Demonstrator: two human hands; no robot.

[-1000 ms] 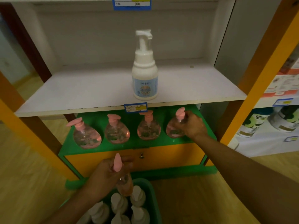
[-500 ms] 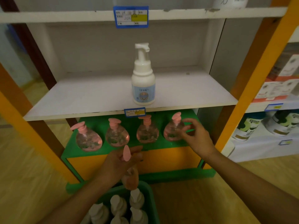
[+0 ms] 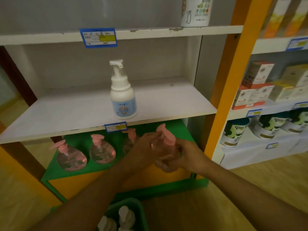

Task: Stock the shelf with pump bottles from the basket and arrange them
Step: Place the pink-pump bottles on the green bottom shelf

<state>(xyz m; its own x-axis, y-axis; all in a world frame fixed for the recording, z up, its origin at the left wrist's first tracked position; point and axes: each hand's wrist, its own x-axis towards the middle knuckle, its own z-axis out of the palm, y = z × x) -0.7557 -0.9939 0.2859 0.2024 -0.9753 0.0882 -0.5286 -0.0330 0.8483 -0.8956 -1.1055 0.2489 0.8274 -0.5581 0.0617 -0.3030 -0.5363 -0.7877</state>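
Here both hands' fingers curl round one pink pump bottle (image 3: 167,147); left hand (image 3: 146,147), right hand (image 3: 185,157)

A clear pink pump bottle (image 3: 166,147) is sitting upright between both hands at five o'clock of the white bottle (image 3: 123,95), which is standing alone on the white shelf (image 3: 66,114); two matching pink bottles (image 3: 71,157) are standing on the green shelf (image 3: 100,169) at nine o'clock of it, above the green basket (image 3: 133,212).

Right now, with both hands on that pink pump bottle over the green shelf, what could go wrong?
1. The left hand and right hand hold the pink pump bottle close in front of the shelved bottles; setting it down could knock one over.
2. The green shelf front row looks crowded, so the bottle may end up near the edge.
3. The grip is blurred; I cannot tell how secure it is, so a slip is possible.
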